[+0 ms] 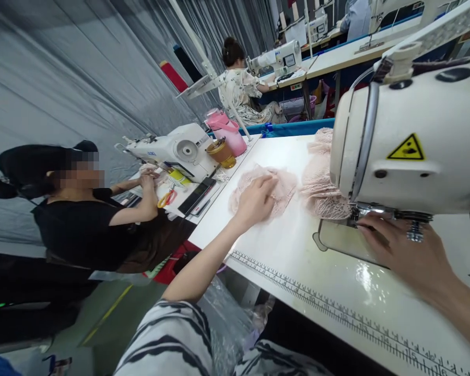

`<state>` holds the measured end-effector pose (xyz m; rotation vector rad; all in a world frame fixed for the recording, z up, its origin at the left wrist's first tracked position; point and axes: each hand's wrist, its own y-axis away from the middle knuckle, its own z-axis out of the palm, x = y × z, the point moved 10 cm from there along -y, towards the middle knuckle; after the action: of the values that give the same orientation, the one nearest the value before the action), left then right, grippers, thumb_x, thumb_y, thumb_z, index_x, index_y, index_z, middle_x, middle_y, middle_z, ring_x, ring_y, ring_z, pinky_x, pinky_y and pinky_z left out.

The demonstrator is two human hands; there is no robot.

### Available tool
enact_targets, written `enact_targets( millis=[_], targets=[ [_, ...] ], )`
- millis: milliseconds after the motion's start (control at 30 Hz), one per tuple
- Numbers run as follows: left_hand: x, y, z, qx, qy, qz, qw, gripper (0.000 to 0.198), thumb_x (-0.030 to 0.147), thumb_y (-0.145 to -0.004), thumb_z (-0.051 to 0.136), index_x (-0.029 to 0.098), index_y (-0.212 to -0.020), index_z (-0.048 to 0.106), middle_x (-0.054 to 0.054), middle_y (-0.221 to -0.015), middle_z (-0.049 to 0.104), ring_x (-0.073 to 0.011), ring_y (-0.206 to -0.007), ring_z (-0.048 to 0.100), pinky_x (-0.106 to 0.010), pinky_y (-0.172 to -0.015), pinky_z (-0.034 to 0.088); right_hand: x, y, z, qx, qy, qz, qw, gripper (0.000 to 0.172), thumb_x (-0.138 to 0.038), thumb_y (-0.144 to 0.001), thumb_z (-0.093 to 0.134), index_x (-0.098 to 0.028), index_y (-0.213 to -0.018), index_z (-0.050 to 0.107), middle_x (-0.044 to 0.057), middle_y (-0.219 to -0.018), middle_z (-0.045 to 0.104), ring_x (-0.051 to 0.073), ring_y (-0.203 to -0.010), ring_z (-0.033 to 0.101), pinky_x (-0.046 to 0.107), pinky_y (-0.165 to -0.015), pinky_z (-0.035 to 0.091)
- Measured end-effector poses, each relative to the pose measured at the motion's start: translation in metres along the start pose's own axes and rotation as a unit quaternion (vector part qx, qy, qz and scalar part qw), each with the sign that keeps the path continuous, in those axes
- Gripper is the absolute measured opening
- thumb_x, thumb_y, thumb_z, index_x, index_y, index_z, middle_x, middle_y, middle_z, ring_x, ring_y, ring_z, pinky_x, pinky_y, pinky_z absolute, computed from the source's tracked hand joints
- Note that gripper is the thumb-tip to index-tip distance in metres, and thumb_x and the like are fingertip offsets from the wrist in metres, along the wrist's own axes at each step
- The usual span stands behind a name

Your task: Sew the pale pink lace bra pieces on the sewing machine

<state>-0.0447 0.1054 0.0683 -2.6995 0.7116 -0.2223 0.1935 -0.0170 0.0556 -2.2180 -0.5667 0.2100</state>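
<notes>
Left hand: I see the left hand palm down on a loose pile of lace, fingers loosely extended, resting on it rather than closed around it.
Right hand: the right hand is low beside the presser foot, fingers reaching in narrowly; from here I cannot tell whether the tips pinch anything.
Lace pile: pale pink and crumpled, it lies on the white sewing table, left of the machine head.
Gathered lace: a second bunch, the gathered lace, lies just beside the pile, its near end running in at the presser foot; whether the two join I cannot make out.
Handling: I judge both light, soft and limp, easily wrinkled, the open weave likely to snag or stretch under a hard tug.
Where to hold: I would favour a flat palm on the pile and a light pinch at the edge of the gathered lace, clear of the needle area.
Sewing machine: the white sewing machine overhangs the right hand and hides part of the gathered lace.
Ruler: a printed ruler runs along the table's near edge.
</notes>
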Motion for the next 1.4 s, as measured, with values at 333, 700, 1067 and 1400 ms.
enact_targets(
  millis=[333, 700, 1067, 1400],
  targets=[
    [0.096, 0.024, -0.016, -0.104, 0.2, 0.171, 0.959, 0.024, 0.013, -0.081, 0.037, 0.019, -0.078, 0.06, -0.003, -0.105, 0.067, -0.0145, -0.1, 0.061, -0.031, -0.09, 0.051, 0.006, 0.004, 0.006, -0.01, 0.013, 0.036, 0.999, 0.01, -0.025, -0.089, 0.06, -0.017, -0.088, 0.065, 0.0, -0.068, 0.071, 0.015, -0.063, 0.065, 0.03, -0.066, 0.039],
    [0.179, 0.079, -0.011, -0.101, 0.33, 0.234, 0.909, 0.02, 0.012, -0.081, 0.046, 0.021, -0.094, 0.058, -0.006, -0.103, 0.064, -0.0174, -0.1, 0.06, -0.035, -0.09, 0.052, -0.011, 0.0, 0.011, -0.093, -0.134, -0.004, 0.987, 0.034, -0.006, -0.085, 0.044, -0.02, -0.112, 0.059, 0.001, -0.107, 0.069, 0.016, -0.097, 0.061, 0.028, -0.074, 0.046],
    [0.193, 0.067, 0.009, -0.141, 0.218, 0.306, 0.916, 0.024, 0.016, -0.096, 0.038, 0.014, -0.105, 0.06, -0.009, -0.12, 0.063, -0.0167, -0.114, 0.059, -0.036, -0.104, 0.047, -0.022, -0.002, 0.007, -0.075, -0.112, -0.08, 0.988, 0.038, 0.007, -0.075, 0.04, -0.023, -0.073, 0.063, -0.007, -0.078, 0.069, 0.01, -0.08, 0.06, 0.027, -0.072, 0.049],
    [0.187, 0.042, 0.036, -0.08, 0.074, 0.287, 0.952, 0.042, 0.017, -0.093, 0.039, 0.003, -0.131, 0.048, -0.018, -0.135, 0.052, -0.0275, -0.132, 0.044, -0.044, -0.105, 0.047, 0.003, 0.001, 0.009, -0.079, -0.087, -0.017, 0.993, 0.038, 0.006, -0.075, 0.04, -0.022, -0.08, 0.066, -0.005, -0.089, 0.073, 0.011, -0.079, 0.066, 0.028, -0.071, 0.048]
  ],
)
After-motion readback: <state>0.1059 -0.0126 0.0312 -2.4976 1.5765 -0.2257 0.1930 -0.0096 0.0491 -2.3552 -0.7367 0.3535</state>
